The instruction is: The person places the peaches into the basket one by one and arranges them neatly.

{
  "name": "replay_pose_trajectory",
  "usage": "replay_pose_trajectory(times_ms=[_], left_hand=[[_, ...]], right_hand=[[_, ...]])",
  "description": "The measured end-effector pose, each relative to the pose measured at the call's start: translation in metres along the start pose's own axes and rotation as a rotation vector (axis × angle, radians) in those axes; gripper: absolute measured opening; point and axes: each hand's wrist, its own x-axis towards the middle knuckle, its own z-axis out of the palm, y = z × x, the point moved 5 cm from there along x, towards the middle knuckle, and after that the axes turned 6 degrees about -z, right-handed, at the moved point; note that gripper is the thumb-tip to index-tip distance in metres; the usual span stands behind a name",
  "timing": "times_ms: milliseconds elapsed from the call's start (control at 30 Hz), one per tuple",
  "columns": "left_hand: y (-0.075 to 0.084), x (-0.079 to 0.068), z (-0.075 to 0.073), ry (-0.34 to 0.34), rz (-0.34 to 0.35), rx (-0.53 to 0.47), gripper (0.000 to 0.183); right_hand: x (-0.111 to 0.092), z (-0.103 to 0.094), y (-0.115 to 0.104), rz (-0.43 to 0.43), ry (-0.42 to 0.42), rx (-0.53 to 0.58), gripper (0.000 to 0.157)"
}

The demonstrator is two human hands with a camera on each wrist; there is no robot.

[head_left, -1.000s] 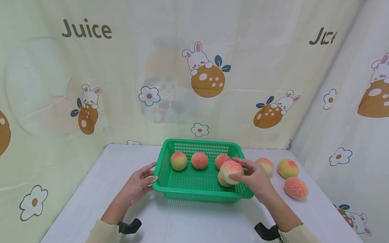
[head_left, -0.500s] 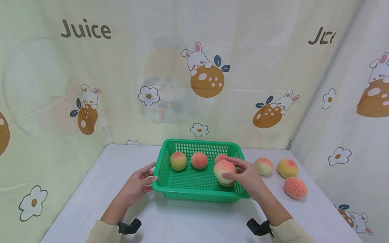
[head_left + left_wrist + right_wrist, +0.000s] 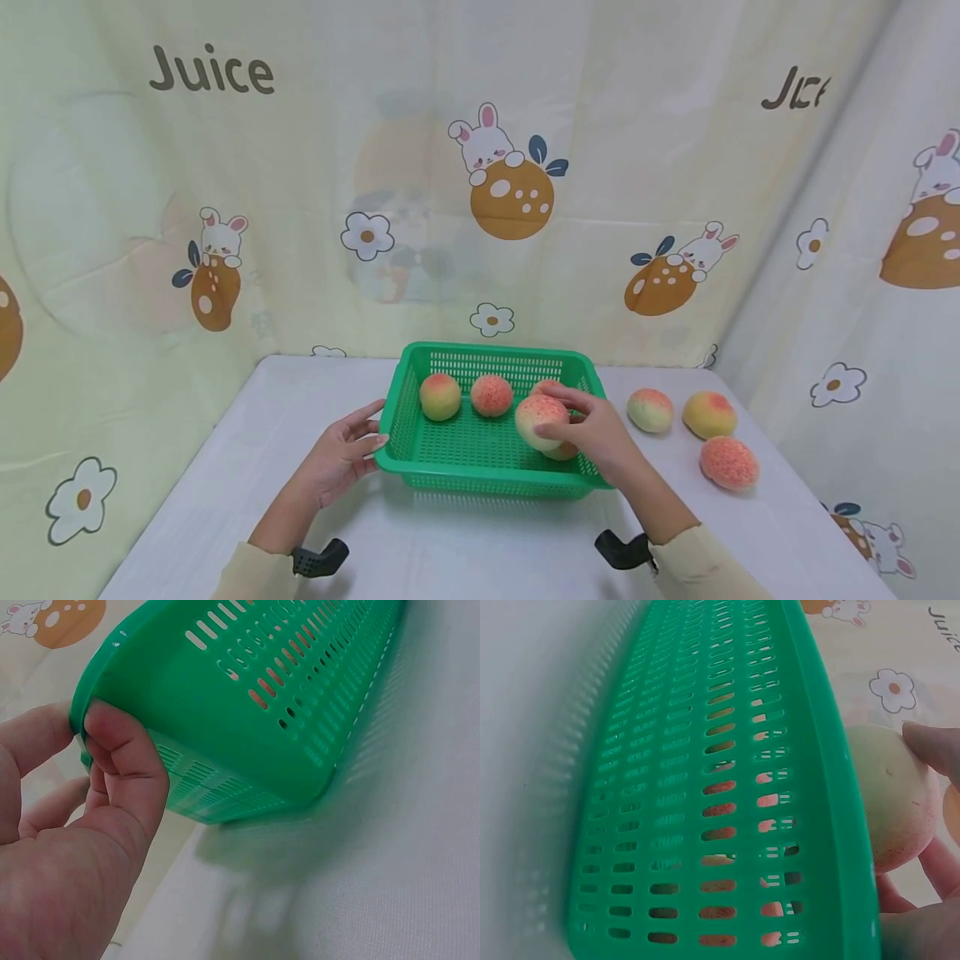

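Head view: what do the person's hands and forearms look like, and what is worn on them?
The left hand and right hand are ungloved. The sleeves are pale beige, with a black, angular device jutting inward at the end of each.

A white table stands with a cream curtain behind its back edge and along both sides. Above the middle of the back edge, a printed rabbit leans on a brown printed fruit. The word "Juice" sits high above the back left corner. White printed flowers show beyond the left edge and right edge.
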Motion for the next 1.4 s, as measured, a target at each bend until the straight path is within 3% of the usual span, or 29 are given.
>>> replay_pose_trajectory(times_ms=[467,967,1400], left_hand=[[0.0,0.0,0.001,-0.001,0.001,0.003,0.073],[0.0,0.0,0.0,0.002,-0.002,0.002,0.073],[0.0,0.001,0.0,-0.011,0.003,-0.008,0.073]], right_hand=[[0.022,0.012,0.005,0.036,-0.015,-0.026,0.059],[0.038,0.023,0.006,0.063,-0.055,-0.058,0.069],[0.047,0.031,0.007,0.079,-0.079,-0.019,0.065]])
